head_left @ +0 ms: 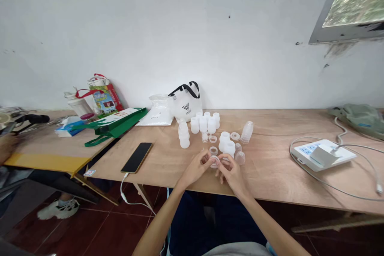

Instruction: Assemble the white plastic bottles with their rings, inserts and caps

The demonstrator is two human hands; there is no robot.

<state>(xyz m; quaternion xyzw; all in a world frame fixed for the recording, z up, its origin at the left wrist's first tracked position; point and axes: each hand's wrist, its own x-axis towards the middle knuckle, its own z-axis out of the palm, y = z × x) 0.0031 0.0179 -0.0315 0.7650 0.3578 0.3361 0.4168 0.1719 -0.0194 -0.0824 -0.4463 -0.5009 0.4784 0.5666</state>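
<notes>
My left hand (199, 165) and my right hand (229, 170) meet over the table's front edge, both pinching a small translucent ring (215, 161) between thumbs and fingers. Whether another piece sits inside the ring is too small to tell. Just beyond my fingers lies another ring (213, 151), with a further ring (213, 139) behind it. White bottle-shaped containers (229, 147) stand right by my right hand. Beside them are clear dome caps (240, 157). A flat ring (235, 136) and a tall clear-topped stack (247, 132) sit farther right. A stacked white bottle (184, 135) stands to the left.
Several white containers (211, 123) stand before a white tote bag (187, 106) and a plastic packet (157, 112). Left are a phone (137, 158) on a cable and a green bag (114, 125). A white power box (324, 154) with cables lies right. Another person's shoe (59, 209) shows at left.
</notes>
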